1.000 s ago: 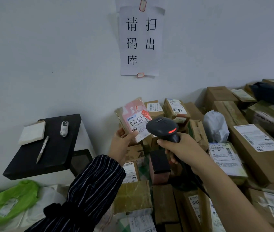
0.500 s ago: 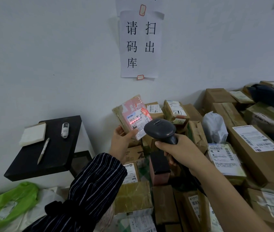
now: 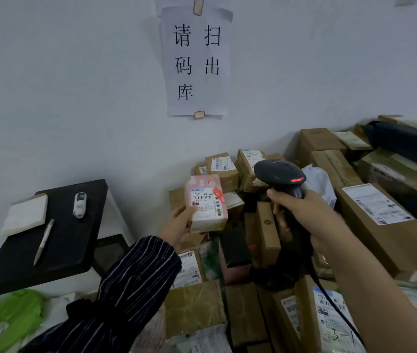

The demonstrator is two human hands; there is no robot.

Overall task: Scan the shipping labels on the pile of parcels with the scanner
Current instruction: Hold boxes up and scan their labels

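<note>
Both hands up: left hand [image 3: 179, 228] grips a pink parcel [image 3: 206, 203]; right hand [image 3: 302, 215] clasps the scanner [image 3: 279, 174], seemingly angled left.

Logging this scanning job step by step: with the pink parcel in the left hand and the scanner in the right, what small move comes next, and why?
Probably the left hand should set the pink parcel aside: the scanner in the right hand has swung off its label, which the red beam lit moments ago.

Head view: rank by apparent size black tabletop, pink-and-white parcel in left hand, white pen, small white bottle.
1. black square tabletop
2. pink-and-white cardboard parcel
3. slim white pen and small white bottle: too alike to rank
</note>
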